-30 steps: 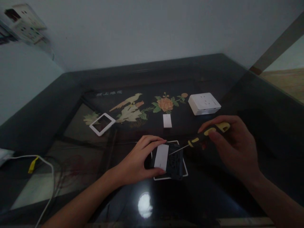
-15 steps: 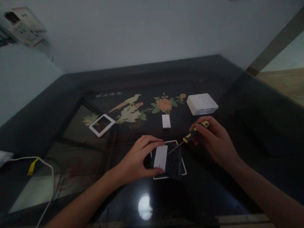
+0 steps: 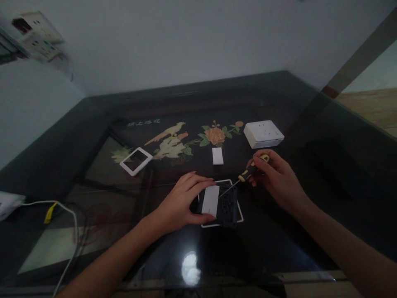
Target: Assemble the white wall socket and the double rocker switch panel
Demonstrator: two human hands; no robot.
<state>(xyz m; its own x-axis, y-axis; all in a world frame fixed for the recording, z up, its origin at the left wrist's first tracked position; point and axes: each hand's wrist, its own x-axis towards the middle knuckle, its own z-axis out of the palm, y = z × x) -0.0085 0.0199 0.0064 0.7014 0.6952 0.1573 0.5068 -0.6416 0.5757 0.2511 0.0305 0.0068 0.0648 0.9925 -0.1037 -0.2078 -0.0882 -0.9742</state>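
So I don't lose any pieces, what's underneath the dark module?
Beneath the dark module, a white rim shows along the edges; the left hand covers part, and anything under the middle is hidden.

Left hand (image 3: 186, 200) gripping-tight on dark module (image 3: 227, 203) — screwdriver (image 3: 247, 174) in right hand (image 3: 279, 180)

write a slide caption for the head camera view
The left hand grips a dark module with a white panel while the right hand points a yellow-and-black screwdriver at the panel's edge.
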